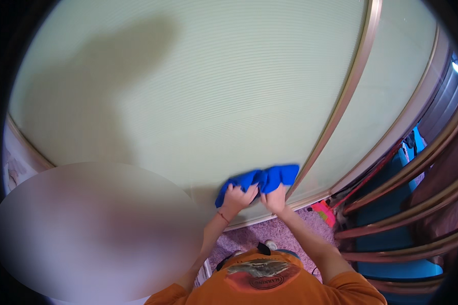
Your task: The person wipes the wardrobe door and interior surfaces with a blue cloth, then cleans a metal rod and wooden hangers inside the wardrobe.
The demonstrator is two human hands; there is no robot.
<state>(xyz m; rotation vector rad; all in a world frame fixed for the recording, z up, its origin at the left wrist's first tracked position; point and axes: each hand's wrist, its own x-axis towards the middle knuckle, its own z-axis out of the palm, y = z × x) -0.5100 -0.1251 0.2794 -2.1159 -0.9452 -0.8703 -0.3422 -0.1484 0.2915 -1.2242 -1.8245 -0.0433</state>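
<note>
Before the pale panel [229,101], both hands [234,200] [275,199] clutch blue cloth [282,175], apparently bunched between them.

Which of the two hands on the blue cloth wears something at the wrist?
The left hand: a thin red cord crosses its wrist. The right hand, also on the blue cloth, shows none.

A soft shadow [132,56] dims the pale panel [249,101], edges bowing.

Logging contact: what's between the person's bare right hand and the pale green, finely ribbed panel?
The head view shows a crumpled bright blue cloth, held by the right hand, between it and the panel.
</note>
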